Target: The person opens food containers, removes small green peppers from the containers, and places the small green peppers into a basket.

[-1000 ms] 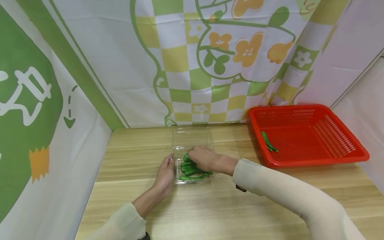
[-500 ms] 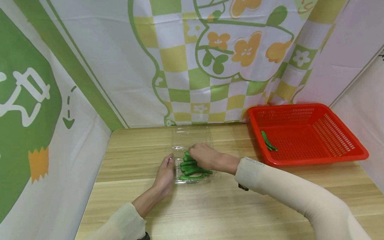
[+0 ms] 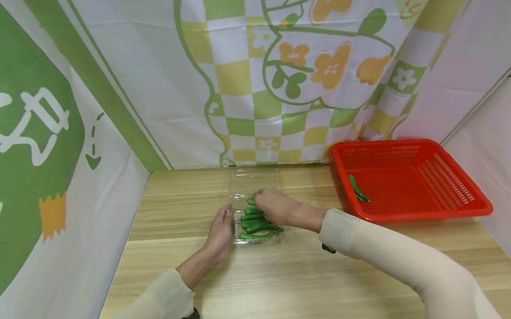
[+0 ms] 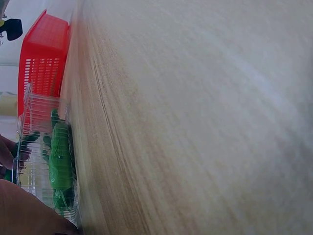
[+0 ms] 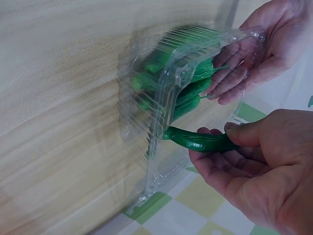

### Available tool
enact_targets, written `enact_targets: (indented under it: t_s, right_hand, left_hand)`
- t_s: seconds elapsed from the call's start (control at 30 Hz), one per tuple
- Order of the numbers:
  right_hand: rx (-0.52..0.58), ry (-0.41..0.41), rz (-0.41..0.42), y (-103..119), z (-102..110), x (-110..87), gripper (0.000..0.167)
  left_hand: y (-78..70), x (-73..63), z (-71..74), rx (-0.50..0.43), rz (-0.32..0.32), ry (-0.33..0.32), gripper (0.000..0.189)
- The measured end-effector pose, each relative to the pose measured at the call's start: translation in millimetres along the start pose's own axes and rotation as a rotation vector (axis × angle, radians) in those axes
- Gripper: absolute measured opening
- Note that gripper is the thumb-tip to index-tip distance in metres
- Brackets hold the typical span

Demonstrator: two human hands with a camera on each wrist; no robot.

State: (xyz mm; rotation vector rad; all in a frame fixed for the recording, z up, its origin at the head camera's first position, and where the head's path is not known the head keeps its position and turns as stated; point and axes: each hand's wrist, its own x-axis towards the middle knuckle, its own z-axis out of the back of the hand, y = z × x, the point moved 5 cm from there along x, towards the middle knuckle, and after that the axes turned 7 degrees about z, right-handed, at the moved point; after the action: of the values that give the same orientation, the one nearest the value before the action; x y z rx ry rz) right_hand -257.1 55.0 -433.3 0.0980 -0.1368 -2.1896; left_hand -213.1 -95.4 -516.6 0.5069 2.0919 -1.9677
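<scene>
A clear hinged plastic box stands on the table, its lid folded back. Several green chili peppers lie side by side in it. In the right wrist view, my right hand pinches one curved green chili pepper between thumb and fingers, its far end at the box rim. My left hand rests along the box's left wall; through the plastic, the right wrist view shows its fingers relaxed. From the left wrist, peppers show through the box side, and part of the left hand fills the lower corner.
A red slotted basket stands at the back right with a few green chili peppers at its left side. A printed curtain hangs along the table's back edge. Bare wood lies in front of the box.
My right hand has shifted slightly back and to the right over the box, so more of the peppers beneath shows. The left hand keeps its place at the box.
</scene>
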Motion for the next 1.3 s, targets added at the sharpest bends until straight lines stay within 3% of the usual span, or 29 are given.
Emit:
enact_targets:
  t_s: [0.27, 0.77, 1.17, 1.3]
  right_hand:
    - [0.043, 0.004, -0.007, -0.4, 13.0, -6.5, 0.021]
    - [0.087, -0.037, -0.037, -8.5, 36.5, -17.3, 0.003]
    - [0.041, -0.128, -0.029, -19.5, 61.1, -33.5, 0.013]
    - [0.017, -0.152, -0.040, -26.9, 69.7, -40.9, 0.023]
  left_hand:
    - [-1.9, -1.0, -1.3, -0.002, -0.009, 0.008, 0.055]
    - [-2.7, -1.6, -1.6, -0.041, -0.014, 0.000, 0.055]
    - [-4.6, -2.3, -2.1, -0.023, -0.015, 0.008, 0.055]
    - [-4.6, -1.8, -2.1, -0.023, -0.016, 0.013, 0.055]
